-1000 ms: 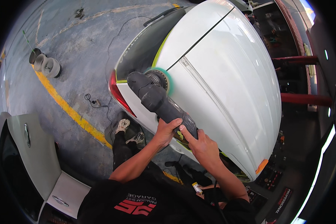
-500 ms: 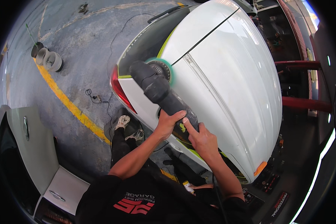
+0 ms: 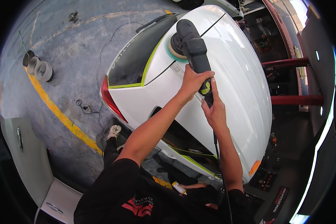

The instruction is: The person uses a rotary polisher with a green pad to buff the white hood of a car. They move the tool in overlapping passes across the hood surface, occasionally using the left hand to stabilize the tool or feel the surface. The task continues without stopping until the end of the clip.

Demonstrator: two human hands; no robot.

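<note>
A black electric polisher point(image 3: 196, 50) rests with its round pad point(image 3: 175, 46) against the white car roof point(image 3: 235, 89), near the rear edge and across a dark seam. My left hand point(image 3: 194, 82) is closed round the polisher's body behind its head. My right hand point(image 3: 215, 112) grips the rear of the handle, its index finger stretched along the side. From that end a black power cord point(image 3: 217, 156) hangs down past my right forearm. Yellow-green masking tape point(image 3: 147, 69) borders the dark rear window point(image 3: 132, 61).
An orange cloth point(image 3: 254, 168) lies at the roof's front end. Another person's arm point(image 3: 196, 185) is low beside the car, with a yellow-and-white bottle point(image 3: 179, 187) at the hand. Buckets point(image 3: 44, 71) and a trailing cable point(image 3: 100, 67) are on the floor, left. A second car point(image 3: 26, 153) stands lower left.
Both hands have carried the polisher forward and right, from the roof's rear left corner farther across the roof. My arms are more stretched out, and the view has shifted slightly.
</note>
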